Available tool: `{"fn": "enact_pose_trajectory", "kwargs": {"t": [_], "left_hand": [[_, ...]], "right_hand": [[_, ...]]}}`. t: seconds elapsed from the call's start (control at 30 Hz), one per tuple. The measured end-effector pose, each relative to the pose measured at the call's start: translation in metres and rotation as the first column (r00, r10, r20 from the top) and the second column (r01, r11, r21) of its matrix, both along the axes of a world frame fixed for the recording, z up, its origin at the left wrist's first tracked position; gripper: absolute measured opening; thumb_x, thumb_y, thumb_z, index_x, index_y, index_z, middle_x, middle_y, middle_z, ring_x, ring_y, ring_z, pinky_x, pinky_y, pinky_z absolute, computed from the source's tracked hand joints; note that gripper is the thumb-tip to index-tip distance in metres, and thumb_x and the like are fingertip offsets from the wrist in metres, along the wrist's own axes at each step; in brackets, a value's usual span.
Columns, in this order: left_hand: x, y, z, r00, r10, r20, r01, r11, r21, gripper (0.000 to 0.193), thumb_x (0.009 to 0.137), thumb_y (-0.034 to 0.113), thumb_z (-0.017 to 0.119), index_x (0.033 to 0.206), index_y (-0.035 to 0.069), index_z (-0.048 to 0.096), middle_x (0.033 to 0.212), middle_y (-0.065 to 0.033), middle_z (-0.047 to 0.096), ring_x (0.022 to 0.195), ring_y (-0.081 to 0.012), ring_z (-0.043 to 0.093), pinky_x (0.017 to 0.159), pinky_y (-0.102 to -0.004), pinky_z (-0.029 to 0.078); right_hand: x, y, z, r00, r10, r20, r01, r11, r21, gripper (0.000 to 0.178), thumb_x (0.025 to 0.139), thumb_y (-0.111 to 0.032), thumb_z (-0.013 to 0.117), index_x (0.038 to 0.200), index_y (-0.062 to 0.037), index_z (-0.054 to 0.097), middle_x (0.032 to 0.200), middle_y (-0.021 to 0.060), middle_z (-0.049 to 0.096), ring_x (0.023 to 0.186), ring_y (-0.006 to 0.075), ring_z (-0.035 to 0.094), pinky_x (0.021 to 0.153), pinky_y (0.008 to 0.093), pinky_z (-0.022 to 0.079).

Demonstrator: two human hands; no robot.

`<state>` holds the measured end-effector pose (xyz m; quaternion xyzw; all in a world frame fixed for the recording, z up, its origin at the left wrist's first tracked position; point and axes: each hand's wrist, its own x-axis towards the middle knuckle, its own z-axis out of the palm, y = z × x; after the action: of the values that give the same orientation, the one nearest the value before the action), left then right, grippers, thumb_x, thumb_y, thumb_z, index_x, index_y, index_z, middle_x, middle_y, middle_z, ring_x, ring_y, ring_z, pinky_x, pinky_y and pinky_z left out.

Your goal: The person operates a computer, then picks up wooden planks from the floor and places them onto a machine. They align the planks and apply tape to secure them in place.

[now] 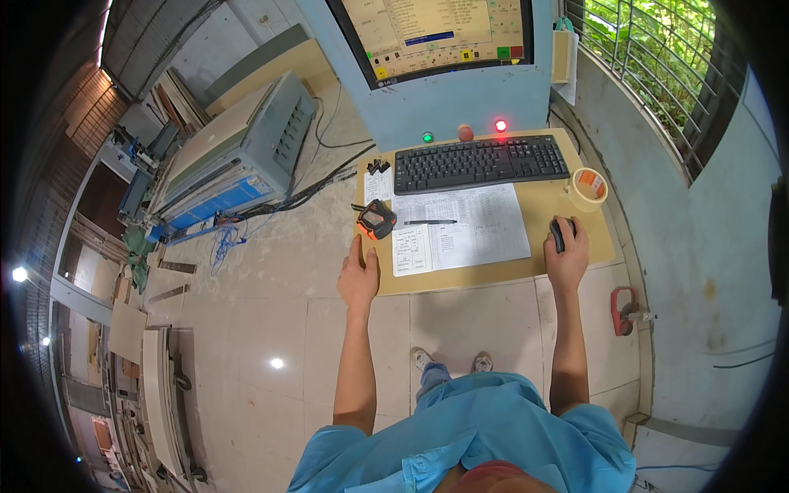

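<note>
My right hand (566,260) rests over a dark computer mouse (564,234) at the right side of the small yellowish tabletop (485,274). At the tabletop's left edge lies my left hand (358,278), holding nothing, with its index finger and thumb apart. Just beyond that fingertip sits a black and orange tape measure (376,219). Printed sheets (485,226) spread across the middle, with a black pen (431,222) on them. A black keyboard (481,163) stands behind the papers. Right of it is a roll of tape (588,189).
A lit monitor (444,37) sits in a light blue cabinet, above a green button (427,137) and a glowing red lamp (500,126). Small black clips (379,167) lie left of the keyboard. A grey-blue machine (246,148) and cables stand at left; a barred window is at right.
</note>
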<state>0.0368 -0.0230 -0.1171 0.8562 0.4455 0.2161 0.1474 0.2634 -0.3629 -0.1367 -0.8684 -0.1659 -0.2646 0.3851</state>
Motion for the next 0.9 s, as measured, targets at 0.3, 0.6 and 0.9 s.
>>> {"fn": "enact_pose_trajectory", "kwargs": {"t": [0.3,0.6,0.9], "left_hand": [[-0.001,-0.0015,0.0018,1.0,-0.005,0.009,0.005,1.0,-0.016,0.055,0.097,0.045,0.055,0.149,0.027,0.05,0.099,-0.0142,0.071,0.086,-0.034,0.071,0.076,-0.048,0.055],[-0.0013,-0.0014,0.0022,1.0,-0.004,0.003,0.005,0.999,-0.034,0.055,0.098,0.046,0.054,0.149,0.028,0.049,0.099,-0.0149,0.07,0.086,-0.0345,0.071,0.076,-0.0481,0.055],[-0.0009,-0.0017,0.005,1.0,0.0,-0.006,0.0,0.998,-0.055,0.056,0.098,0.046,0.054,0.15,0.028,0.049,0.103,-0.0161,0.07,0.089,-0.0362,0.071,0.078,-0.0488,0.055]], "right_hand": [[-0.0014,0.0001,0.0025,1.0,0.007,0.006,-0.007,1.0,0.001,0.038,0.085,-0.014,0.07,0.123,-0.0118,0.069,0.135,0.021,0.058,0.121,0.04,0.057,0.102,0.0458,0.048],[-0.0005,-0.0024,0.0026,0.997,0.069,0.026,-0.068,0.998,-0.016,0.038,0.084,-0.012,0.07,0.122,-0.0122,0.07,0.134,0.0205,0.059,0.119,0.0391,0.059,0.101,0.0446,0.049],[-0.0014,-0.003,0.0027,0.995,0.095,0.026,-0.095,0.995,-0.005,0.039,0.083,-0.012,0.071,0.122,-0.0136,0.07,0.133,0.0196,0.06,0.118,0.0385,0.06,0.1,0.0443,0.05]]}}
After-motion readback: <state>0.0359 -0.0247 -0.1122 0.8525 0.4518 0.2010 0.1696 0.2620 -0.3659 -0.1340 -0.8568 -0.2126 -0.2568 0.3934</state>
